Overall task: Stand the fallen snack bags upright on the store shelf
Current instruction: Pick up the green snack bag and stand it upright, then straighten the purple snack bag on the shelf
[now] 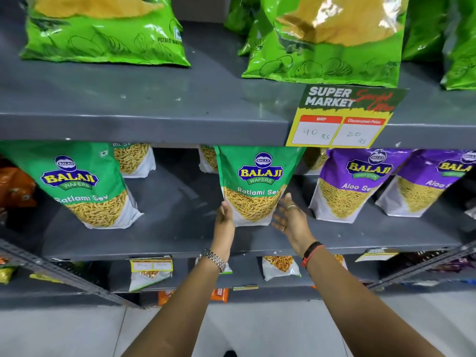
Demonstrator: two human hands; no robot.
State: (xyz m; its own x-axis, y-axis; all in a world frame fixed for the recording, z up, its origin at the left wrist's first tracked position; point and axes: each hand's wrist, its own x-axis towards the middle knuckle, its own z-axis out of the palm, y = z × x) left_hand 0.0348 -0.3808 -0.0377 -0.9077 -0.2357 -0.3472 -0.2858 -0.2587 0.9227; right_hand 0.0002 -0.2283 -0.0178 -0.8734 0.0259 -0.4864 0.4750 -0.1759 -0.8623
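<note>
A green Ratlami Sev bag [253, 186] stands upright in the middle of the grey middle shelf [167, 243]. My left hand [224, 219] presses flat against the bag's lower left edge. My right hand [292, 219] hovers at the bag's lower right side with fingers spread, just off the bag or barely touching it. Another green Ratlami Sev bag [85, 184] stands upright to the left. Two purple Aloo Sev bags [358, 184] [425, 186] stand upright to the right.
More sev bags [134, 158] stand at the back of the middle shelf. Bright green potato wafer bags [103, 29] [332, 39] fill the upper shelf, with a price sign [342, 117] on its edge. Small snack packs [150, 273] sit on the lower shelf.
</note>
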